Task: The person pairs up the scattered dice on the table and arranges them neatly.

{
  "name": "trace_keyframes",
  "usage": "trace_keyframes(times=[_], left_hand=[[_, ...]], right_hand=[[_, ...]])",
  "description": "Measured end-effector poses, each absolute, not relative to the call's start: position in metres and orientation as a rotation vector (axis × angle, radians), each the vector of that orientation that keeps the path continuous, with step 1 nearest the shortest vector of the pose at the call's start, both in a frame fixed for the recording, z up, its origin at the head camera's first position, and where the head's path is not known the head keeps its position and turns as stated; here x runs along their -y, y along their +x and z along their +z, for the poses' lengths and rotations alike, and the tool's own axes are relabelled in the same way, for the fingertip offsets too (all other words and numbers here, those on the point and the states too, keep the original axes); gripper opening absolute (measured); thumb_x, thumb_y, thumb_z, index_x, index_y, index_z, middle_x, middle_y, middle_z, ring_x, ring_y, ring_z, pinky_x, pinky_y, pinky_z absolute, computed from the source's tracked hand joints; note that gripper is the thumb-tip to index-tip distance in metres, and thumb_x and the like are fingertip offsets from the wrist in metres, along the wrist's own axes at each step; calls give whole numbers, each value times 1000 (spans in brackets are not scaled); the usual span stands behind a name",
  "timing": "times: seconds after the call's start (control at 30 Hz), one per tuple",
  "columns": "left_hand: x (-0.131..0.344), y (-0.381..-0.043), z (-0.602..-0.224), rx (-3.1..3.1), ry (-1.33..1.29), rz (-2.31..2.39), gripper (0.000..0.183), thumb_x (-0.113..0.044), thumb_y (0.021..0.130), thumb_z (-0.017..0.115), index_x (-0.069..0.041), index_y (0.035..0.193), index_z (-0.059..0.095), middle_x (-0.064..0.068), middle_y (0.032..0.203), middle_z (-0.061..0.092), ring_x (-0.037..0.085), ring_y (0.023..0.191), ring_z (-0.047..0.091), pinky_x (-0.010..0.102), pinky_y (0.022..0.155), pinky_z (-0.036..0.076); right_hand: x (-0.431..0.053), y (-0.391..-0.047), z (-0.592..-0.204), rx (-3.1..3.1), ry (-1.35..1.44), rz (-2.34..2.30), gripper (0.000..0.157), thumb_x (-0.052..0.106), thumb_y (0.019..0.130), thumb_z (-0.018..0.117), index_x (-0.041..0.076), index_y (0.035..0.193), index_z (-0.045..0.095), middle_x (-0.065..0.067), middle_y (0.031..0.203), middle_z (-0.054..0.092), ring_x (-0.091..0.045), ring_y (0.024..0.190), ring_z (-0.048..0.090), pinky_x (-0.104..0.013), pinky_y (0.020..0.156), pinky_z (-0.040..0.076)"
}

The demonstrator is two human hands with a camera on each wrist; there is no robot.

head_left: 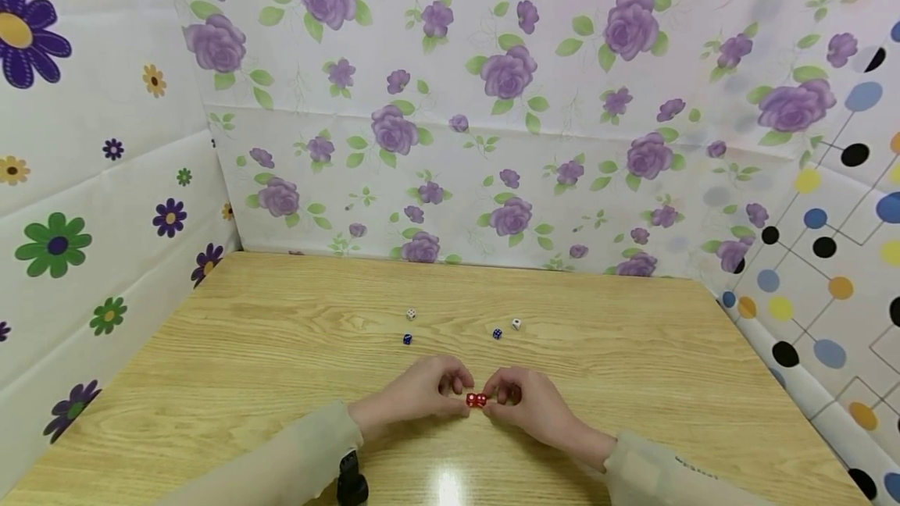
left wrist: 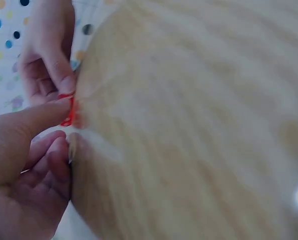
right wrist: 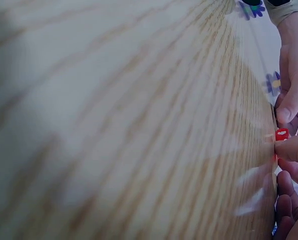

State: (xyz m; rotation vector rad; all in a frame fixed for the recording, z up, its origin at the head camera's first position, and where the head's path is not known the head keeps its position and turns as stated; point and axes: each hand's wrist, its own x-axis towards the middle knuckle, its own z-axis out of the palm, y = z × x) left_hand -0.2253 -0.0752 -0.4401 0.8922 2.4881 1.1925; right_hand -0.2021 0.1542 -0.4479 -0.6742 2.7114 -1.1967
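Note:
Two red dice stand side by side on the table, close together, between the two hands. My left hand (head_left: pixel 429 390) has its thumb and forefinger around the left red die (head_left: pixel 471 398). From the other side, my right hand (head_left: pixel 530 404) pinches the right red die (head_left: pixel 481 400) with thumb and forefinger. In the left wrist view, the left thumb (left wrist: pixel 53 114) partly covers the red dice. The right wrist view shows one red die (right wrist: pixel 282 134) between the two thumbs; the right thumb hides the rest.
Farther back on the wooden table (head_left: pixel 295 318) lie a white die (head_left: pixel 411 315) and a blue die (head_left: pixel 407 340) to the left. Another blue die (head_left: pixel 497 333) and white die (head_left: pixel 516 324) lie to the right. Patterned cloths (head_left: pixel 464 178) enclose the back and sides.

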Motion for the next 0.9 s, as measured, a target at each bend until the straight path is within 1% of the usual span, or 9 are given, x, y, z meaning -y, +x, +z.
trace_keyframes(times=[0.1, 0.2, 0.33, 0.5, 0.57, 0.67, 0.9], left_hand=[[81, -229, -435, -2432, 887, 1192, 36, -15, 84, 79, -5, 116, 65, 4, 97, 66, 5, 76, 57, 19, 68, 49], [89, -236, -425, -2436, 950, 1174, 34, -17, 89, 74, -7, 120, 64, 2, 99, 66, 6, 81, 61, 21, 73, 52], [106, -249, -410, -2530, 1055, 1148, 27, -18, 92, 71, -9, 116, 67, 4, 98, 67, 5, 81, 60, 22, 74, 52], [132, -266, -400, -2657, 1052, 1121, 22, -16, 91, 71, -11, 113, 68, 11, 102, 68, 7, 81, 60, 23, 70, 51], [143, -273, -400, -2680, 1022, 1105, 22, -16, 92, 71, -11, 113, 68, 12, 105, 68, 8, 83, 60, 23, 70, 51], [157, -281, -403, -2693, 985, 1077, 23, -14, 93, 69, -8, 115, 67, 15, 108, 67, 11, 85, 60, 24, 71, 51], [173, -293, -414, -2687, 922, 1062, 25, -13, 94, 68, -6, 118, 67, 12, 107, 67, 14, 87, 61, 26, 76, 53]], right_hand=[[-154, -202, -447, -2719, -674, -1184, 9, 22, 85, 78, 21, 91, 71, 5, 78, 61, -4, 65, 49, -20, 59, 40], [-153, -202, -448, -2726, -679, -1179, 9, 21, 85, 78, 21, 91, 71, 6, 78, 61, -4, 65, 48, -20, 59, 41], [-153, -204, -448, -2737, -682, -1179, 9, 21, 85, 78, 23, 91, 71, 7, 77, 60, -3, 65, 49, -20, 59, 41], [-154, -203, -447, -2732, -669, -1186, 10, 21, 85, 78, 24, 91, 71, 8, 77, 60, -2, 65, 49, -20, 60, 42], [-154, -203, -447, -2727, -670, -1191, 10, 21, 85, 78, 23, 91, 71, 7, 77, 61, -2, 65, 49, -20, 60, 42], [-154, -202, -447, -2721, -677, -1195, 9, 20, 85, 78, 22, 91, 71, 5, 78, 61, -3, 65, 49, -20, 59, 42], [-154, -201, -445, -2719, -680, -1189, 9, 21, 85, 78, 21, 92, 71, 4, 78, 61, -4, 66, 49, -20, 59, 42]])
